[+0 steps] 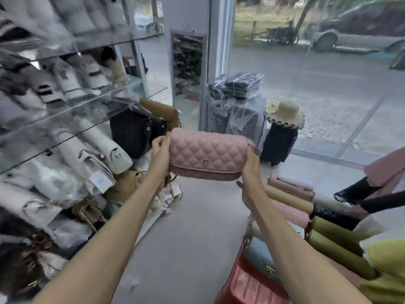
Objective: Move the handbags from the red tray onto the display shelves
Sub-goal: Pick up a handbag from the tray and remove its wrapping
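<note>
Pink quilted flap handbag (pixel 208 155) is hanging in mid-air, clear of the red plastic tray (pixel 247 283), while we are gripping its ends with left hand (pixel 161 148) and right hand (pixel 252 166), fingers curled round it, ideally keeping it level and clasp-forward toward the glass display shelves (pixel 149 94).

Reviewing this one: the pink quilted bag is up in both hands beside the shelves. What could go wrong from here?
1. The glass shelves on the left look crowded with bags; sliding the pink handbag in could knock a neighbour off.
2. The left hand and right hand grip only the bag's ends, and what seems to be its strap dangles below the left hand; it might snag on a shelf edge.
</note>
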